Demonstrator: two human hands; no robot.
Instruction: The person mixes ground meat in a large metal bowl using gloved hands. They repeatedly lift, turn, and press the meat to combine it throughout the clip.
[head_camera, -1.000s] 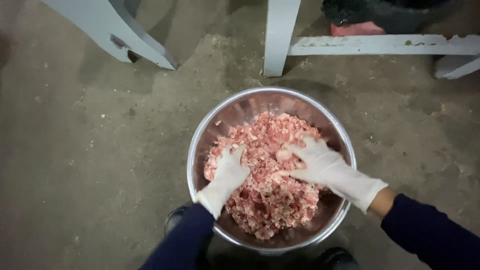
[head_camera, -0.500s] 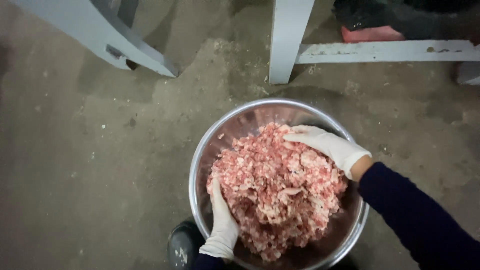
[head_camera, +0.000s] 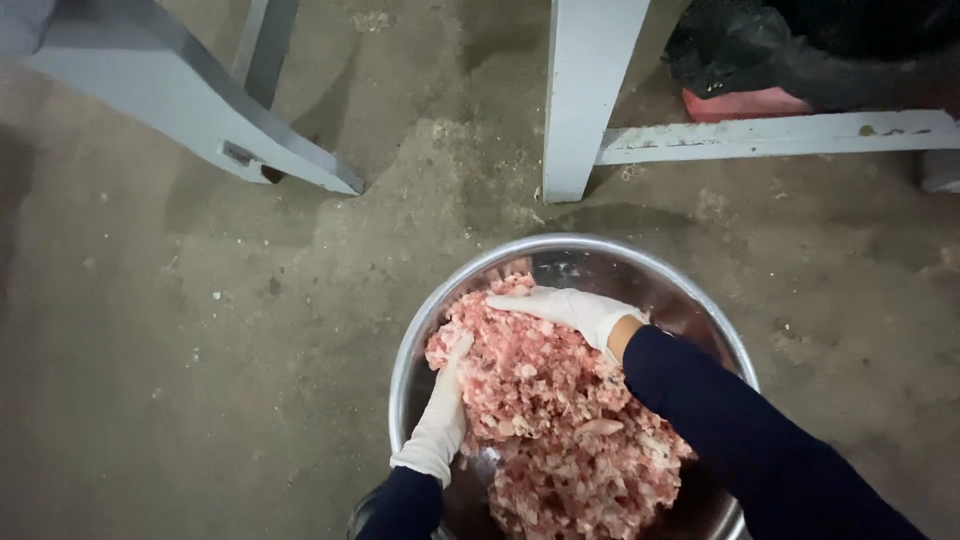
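Hands have moved apart: left hand (head_camera: 440, 415) now cups the pink minced meat heap (head_camera: 545, 400) at nine o'clock, right hand (head_camera: 570, 308) at twelve, gathering it inside the round steel bowl (head_camera: 600, 258).

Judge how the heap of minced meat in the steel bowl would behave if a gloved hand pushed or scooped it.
The minced meat looks soft and clumpy, so it would probably deform and crumble rather than move as one piece. Its wet sheen suggests it is sticky and slippery on gloves. Heaped against the left hand and right hand in the steel bowl, it likely slumps when released.
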